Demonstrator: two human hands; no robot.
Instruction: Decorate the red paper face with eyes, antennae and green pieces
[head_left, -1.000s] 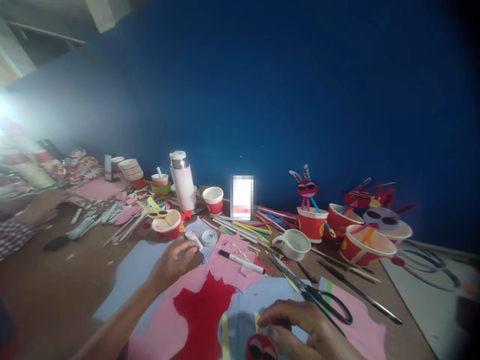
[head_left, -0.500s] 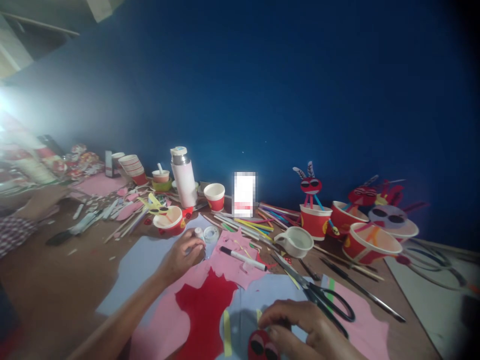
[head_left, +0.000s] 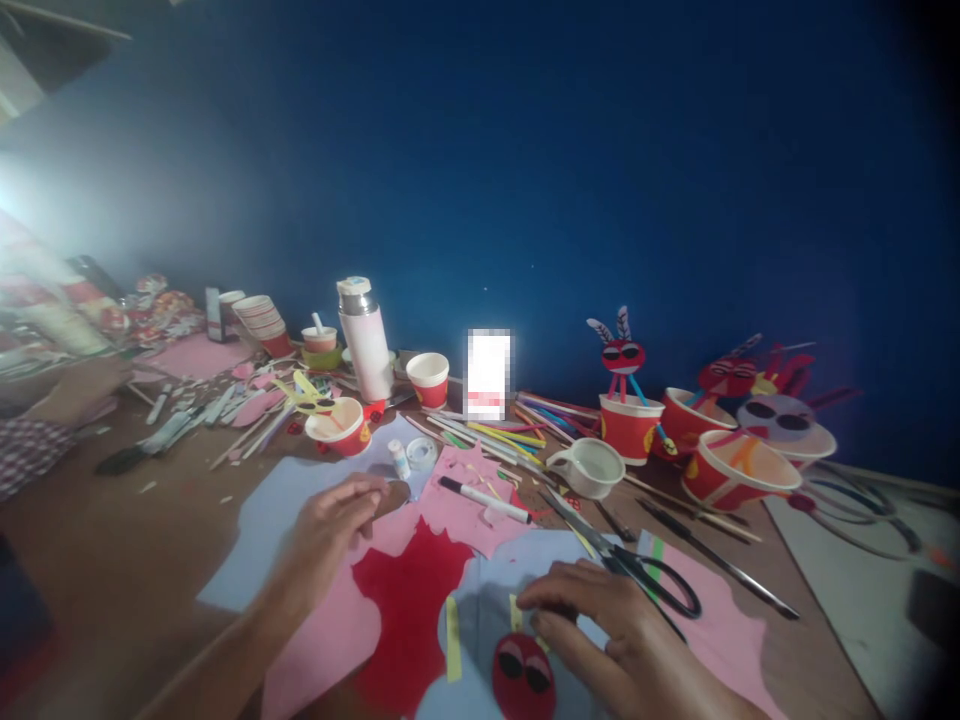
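Note:
My left hand (head_left: 341,515) hovers over the blue and pink paper, its fingers pressed together; whether they pinch anything is too small to tell. Just beyond it a small white bottle (head_left: 399,459) stands beside a round lid (head_left: 421,455). My right hand (head_left: 592,620) is curved with thumb and fingers apart, above blue paper (head_left: 480,600). Close to its thumb lies a red round face with dark eyes (head_left: 524,676), next to yellow strips (head_left: 453,638). Red felt (head_left: 409,620) lies between my hands. Black-handled scissors (head_left: 637,565) rest beyond my right hand.
Behind are a white flask (head_left: 366,345), a paper cup (head_left: 428,381), a white mug (head_left: 592,468) and a marker (head_left: 484,499). Red cups (head_left: 631,430) with stick figures stand at the right. Another person's hand (head_left: 79,390) is at the far left.
My left hand has drawn back from the small bottle toward me. My right hand has opened away from the red face, which now lies more fully in view. The view has shifted slightly.

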